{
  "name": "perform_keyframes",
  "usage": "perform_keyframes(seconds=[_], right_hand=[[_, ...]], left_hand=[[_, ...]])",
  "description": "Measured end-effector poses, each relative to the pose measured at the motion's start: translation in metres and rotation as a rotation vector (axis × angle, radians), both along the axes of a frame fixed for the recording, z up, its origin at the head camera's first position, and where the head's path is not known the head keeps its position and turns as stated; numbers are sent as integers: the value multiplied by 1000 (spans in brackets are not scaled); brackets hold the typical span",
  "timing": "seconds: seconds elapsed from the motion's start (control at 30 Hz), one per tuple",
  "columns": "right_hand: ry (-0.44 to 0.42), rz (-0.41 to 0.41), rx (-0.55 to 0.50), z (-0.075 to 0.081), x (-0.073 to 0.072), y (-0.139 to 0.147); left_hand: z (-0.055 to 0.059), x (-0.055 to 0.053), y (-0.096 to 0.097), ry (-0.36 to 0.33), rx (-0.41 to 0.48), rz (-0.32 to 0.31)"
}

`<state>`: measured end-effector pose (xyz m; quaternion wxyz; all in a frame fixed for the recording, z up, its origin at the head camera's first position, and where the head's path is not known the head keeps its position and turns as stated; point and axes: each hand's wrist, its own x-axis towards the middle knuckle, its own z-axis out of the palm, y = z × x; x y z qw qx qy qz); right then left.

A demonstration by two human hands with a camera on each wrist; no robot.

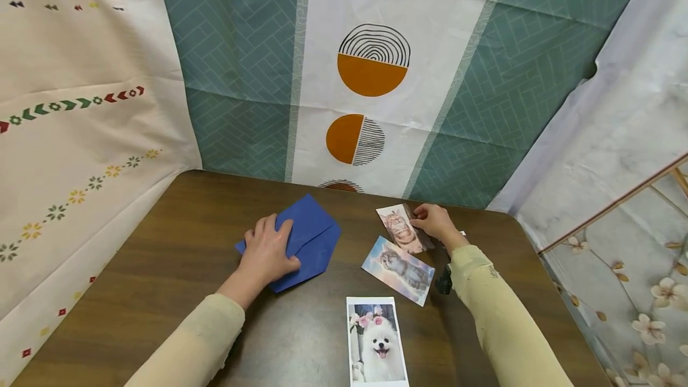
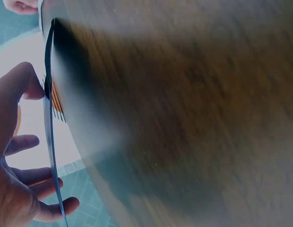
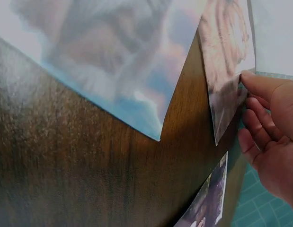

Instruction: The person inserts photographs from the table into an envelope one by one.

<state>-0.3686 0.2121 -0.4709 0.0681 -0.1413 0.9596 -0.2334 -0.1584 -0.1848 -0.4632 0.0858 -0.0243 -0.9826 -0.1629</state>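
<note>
Envelope (image 1: 316, 239) is clamped in left hand (image 1: 267, 248), gripped across its left part, left of centre on the desk (image 1: 134, 315); it could be creased if squeezed too hard. Dog card (image 1: 376, 342) is laid face up near the front, apart from both hands; could be knocked if brushed by a sleeve. Grey cat card (image 1: 399, 270) is laid just in front of tabby card (image 1: 399, 230); whether they touch can't be told, so it could be dragged along if tabby is slid rather than lifted. Tabby is placed toward the far right, pinched only at its right edge by right hand (image 1: 436, 224); it could be twisted or dropped if that edge grip slips, or a corner bent if snagged.
</note>
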Motion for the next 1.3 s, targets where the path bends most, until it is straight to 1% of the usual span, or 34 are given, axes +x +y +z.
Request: perform_keyframes(seconds=[0.2, 0.43, 0.77, 0.97, 1.1, 1.3], right_hand=[[-32, -5, 23, 3, 1, 0], [-52, 1, 41, 5, 0, -6], [-92, 24, 44, 9, -3, -11], [-67, 18, 53, 8, -2, -13], [-56, 13, 16, 4, 1, -9], [-9, 17, -52, -1, 2, -8]], left_hand=[[3, 1, 7, 23, 13, 11], [3, 0, 13, 7, 69, 57], [4, 0, 16, 0, 89, 74], [6, 0, 18, 15, 88, 69], [7, 0, 18, 24, 84, 68], [8, 0, 19, 26, 86, 75]])
